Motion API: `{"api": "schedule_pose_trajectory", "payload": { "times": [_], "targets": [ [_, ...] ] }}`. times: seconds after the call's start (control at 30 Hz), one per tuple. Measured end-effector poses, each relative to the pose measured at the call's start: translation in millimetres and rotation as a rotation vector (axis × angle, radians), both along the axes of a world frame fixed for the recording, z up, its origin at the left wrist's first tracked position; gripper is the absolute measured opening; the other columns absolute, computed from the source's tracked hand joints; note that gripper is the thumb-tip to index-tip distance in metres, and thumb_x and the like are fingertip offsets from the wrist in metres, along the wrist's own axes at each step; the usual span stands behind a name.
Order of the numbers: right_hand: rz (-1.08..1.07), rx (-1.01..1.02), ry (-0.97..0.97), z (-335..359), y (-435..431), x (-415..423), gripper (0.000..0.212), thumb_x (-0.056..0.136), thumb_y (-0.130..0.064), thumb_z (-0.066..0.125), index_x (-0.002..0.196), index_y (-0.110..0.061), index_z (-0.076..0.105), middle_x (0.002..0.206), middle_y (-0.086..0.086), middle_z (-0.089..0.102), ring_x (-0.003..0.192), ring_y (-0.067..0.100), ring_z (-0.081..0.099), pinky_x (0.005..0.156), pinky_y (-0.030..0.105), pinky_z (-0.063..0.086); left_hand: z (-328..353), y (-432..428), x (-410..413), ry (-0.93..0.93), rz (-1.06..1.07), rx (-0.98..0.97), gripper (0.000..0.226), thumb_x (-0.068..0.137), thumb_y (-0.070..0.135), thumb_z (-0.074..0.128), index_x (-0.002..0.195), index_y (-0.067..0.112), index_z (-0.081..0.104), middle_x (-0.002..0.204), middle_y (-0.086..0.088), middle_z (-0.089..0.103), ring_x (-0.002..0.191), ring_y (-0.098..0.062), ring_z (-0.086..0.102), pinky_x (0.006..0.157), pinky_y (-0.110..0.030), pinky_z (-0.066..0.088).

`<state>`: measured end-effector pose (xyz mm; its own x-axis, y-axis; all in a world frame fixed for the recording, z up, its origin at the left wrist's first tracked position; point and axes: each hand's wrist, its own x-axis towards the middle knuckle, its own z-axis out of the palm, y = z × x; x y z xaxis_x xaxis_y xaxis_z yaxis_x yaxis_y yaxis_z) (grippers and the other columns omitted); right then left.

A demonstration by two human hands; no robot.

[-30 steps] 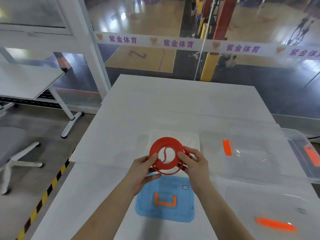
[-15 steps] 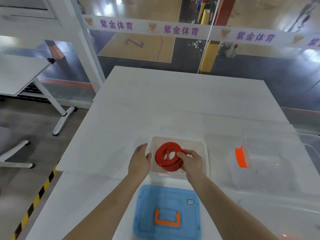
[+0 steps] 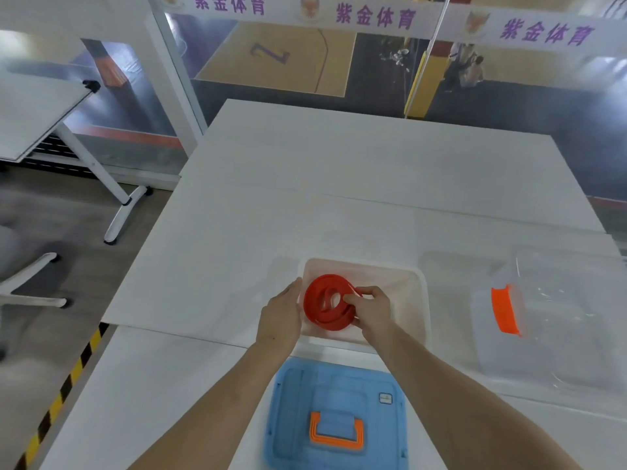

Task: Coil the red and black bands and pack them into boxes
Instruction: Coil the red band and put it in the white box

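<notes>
Inside the box (image 3: 407, 290), the right hand (image 3: 371, 308) is pinching the coiled red band (image 3: 315, 300) by its right side, the left hand (image 3: 281, 313) flanking it, fingers straight.

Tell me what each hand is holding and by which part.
The right hand pinches the coiled red band at its right edge, in the open clear box. The left hand holds nothing; its straight fingers lie along the box's left rim.

Right hand (image 3: 371, 310) pinches red band (image 3: 325, 308) coil inside box (image 3: 422, 301).
</notes>
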<state>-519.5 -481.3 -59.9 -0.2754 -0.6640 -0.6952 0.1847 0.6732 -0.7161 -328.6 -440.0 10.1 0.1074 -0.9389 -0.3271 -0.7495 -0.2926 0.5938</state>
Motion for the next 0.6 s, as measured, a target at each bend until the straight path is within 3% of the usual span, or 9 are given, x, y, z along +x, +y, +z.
{"api": "schedule_pose_trajectory", "payload": {
  "times": [0.17,0.3,0.37,0.53,0.6],
  "targets": [
    [0.054,0.071,0.028,-16,-5,3,0.035,0.083,-0.002,0.079,0.107,-0.018,0.059,0.105,0.025,0.074,0.075,0.029,0.068,0.084,0.057,0.064,1,0,0,-0.029,-0.03,0.019,0.058,0.107,0.009,0.037,0.162,0.028,0.032,0.162,0.0,0.045,0.143,-0.027,0.05,0.115,-0.03,0.038],
    [0.202,0.08,0.241,-18,-6,3,0.034,0.082,-0.01,0.077,0.111,-0.019,0.061,0.1,0.017,0.074,0.076,0.025,0.065,0.071,0.038,0.055,2,1,-3,-0.061,-0.031,-0.002,0.05,0.109,0.015,0.034,0.157,0.026,0.036,0.151,-0.003,0.056,0.123,-0.025,0.059,0.095,-0.024,0.039],
    [0.284,0.092,0.314,-14,-6,1,0.04,0.083,-0.011,0.075,0.121,-0.017,0.062,0.093,0.008,0.07,0.078,0.022,0.063,0.072,0.034,0.052,2,1,-4,-0.058,-0.025,-0.002,0.046,0.11,0.019,0.033,0.155,0.026,0.04,0.149,-0.003,0.057,0.128,-0.026,0.058,0.092,-0.022,0.034],
    [0.377,0.099,0.463,-14,-6,-4,0.054,0.086,-0.02,0.062,0.139,-0.027,0.058,0.136,0.014,0.054,0.104,0.027,0.067,0.088,0.034,0.057,14,2,-7,-0.091,-0.085,0.023,0.051,0.107,0.017,0.04,0.157,0.021,0.035,0.151,-0.009,0.055,0.131,-0.033,0.057,0.105,-0.035,0.044],
    [0.405,0.091,0.446,-15,-5,-5,0.06,0.087,-0.022,0.062,0.147,-0.024,0.053,0.142,0.013,0.055,0.115,0.028,0.063,0.093,0.036,0.055,15,2,-7,-0.105,-0.102,0.024,0.054,0.106,0.016,0.041,0.159,0.021,0.031,0.15,-0.01,0.055,0.13,-0.033,0.058,0.106,-0.036,0.045]
  ]
}}
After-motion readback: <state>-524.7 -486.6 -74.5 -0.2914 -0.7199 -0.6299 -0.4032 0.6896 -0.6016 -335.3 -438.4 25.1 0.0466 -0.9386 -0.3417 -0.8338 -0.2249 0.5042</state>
